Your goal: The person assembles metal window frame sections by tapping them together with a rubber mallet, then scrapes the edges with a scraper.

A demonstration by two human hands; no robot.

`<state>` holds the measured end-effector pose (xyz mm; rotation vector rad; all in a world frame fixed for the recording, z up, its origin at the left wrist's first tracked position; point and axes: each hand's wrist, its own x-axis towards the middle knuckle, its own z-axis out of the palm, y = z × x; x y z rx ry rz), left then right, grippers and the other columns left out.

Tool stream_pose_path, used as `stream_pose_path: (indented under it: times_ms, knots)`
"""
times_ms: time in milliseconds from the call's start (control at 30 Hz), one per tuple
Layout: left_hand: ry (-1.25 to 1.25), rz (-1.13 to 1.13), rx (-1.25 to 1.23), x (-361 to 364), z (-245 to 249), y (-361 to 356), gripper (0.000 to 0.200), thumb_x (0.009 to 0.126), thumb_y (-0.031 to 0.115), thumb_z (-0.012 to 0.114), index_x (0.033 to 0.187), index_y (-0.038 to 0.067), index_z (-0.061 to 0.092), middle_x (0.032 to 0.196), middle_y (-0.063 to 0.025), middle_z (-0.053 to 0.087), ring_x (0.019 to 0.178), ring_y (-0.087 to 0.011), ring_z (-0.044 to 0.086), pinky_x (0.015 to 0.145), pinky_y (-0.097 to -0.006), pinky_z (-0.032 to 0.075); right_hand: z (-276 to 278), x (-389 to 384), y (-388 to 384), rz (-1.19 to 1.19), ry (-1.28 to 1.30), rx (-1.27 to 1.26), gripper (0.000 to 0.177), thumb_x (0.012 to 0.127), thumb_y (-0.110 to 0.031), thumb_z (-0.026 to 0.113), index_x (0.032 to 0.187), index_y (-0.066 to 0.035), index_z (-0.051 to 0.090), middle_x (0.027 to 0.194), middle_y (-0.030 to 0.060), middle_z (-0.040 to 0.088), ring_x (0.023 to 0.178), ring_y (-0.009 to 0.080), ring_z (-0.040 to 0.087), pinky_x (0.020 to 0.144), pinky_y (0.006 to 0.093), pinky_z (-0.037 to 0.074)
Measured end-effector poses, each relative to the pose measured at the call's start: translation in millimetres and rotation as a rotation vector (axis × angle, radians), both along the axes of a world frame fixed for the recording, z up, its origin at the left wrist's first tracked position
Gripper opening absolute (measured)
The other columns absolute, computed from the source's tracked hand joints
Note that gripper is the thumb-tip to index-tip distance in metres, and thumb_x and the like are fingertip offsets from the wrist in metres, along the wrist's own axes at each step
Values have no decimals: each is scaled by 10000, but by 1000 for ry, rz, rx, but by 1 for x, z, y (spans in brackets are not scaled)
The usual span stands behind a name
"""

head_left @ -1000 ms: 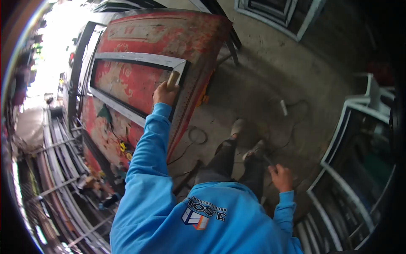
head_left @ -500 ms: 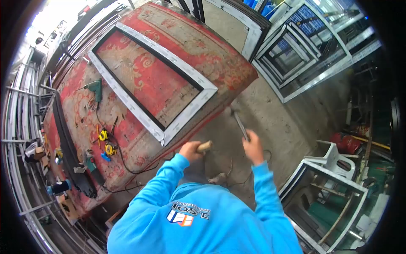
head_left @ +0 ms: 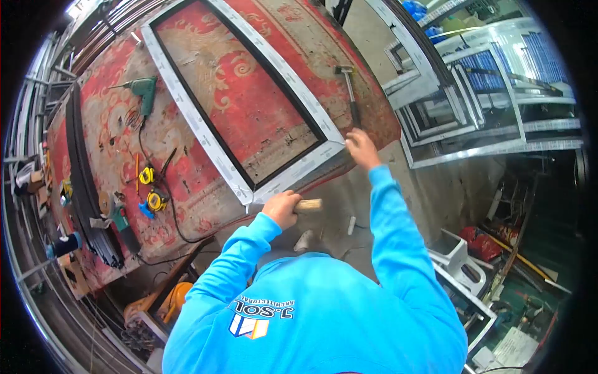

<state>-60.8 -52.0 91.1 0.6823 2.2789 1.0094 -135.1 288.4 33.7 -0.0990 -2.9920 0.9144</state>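
My left hand point(head_left: 283, 209) is closed around a short wooden block point(head_left: 309, 205), just off the near corner of a window frame point(head_left: 299, 163). The frame lies flat on a carpeted table point(head_left: 205, 212), with white protective film on its faces and black inner edges. A hammer point(head_left: 350, 93) rests on the carpet to the right of the frame, its head pointing away from me. My right hand point(head_left: 363, 148) is at the end of the hammer's dark handle, fingers slightly bent and loose, apparently not wrapped around it.
On the table's left are a green drill point(head_left: 144, 93), tape measures point(head_left: 157, 199), a green power tool point(head_left: 121, 221) with a cord, and long dark profiles point(head_left: 87, 181). More frames point(head_left: 464, 106) stand at right. A white plastic stool point(head_left: 461, 265) and a small white piece point(head_left: 351, 225) are lower right.
The hammer has moved from over the floor onto the carpet, and my right hand has reached forward with it and loosened. My left hand still holds the wooden block. The camera view has shifted.
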Motion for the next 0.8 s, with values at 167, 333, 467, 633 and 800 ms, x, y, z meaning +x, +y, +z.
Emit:
stream_pose_path:
  times_ms: [167,333,467,633,800]
  knots:
    - [107,-93,-155,-19,4,51,391,684,92,729,1074,118,709,1030,-107,661,1033,-359,616,870,-461,510,105,68,-80,317,-539,-491,575,904,-339,713,1345,-4,558,1237,210,660,1139,311,644,967,385,495]
    - [189,-174,-148,-38,1,95,507,663,135,787,1159,131,685,1154,-118,623,1141,-353,549,956,-460,471,82,106,-34,272,-443,-567,610,890,-314,742,1366,6,534,1215,159,677,1088,188,632,922,328,505]
    - [571,270,-16,-46,-25,115,759,634,213,837,1335,137,559,1331,-174,515,1251,-361,468,1074,-478,383,75,133,65,-112,-771,-840,389,946,-313,671,1176,-5,613,901,60,659,752,129,615,650,291,507]
    - [408,478,-471,-68,-73,162,786,625,255,856,1335,144,535,1355,-135,506,1282,-342,455,1055,-479,378,35,156,144,-147,-679,-971,301,937,-309,655,1030,-30,590,840,42,618,692,116,585,587,298,474]
    - [233,578,-656,-60,-82,175,679,665,263,854,1260,161,543,1371,-101,498,1298,-335,443,1028,-491,382,43,151,166,-68,-617,-680,360,920,-327,658,1050,5,608,852,90,625,728,158,593,639,336,479]
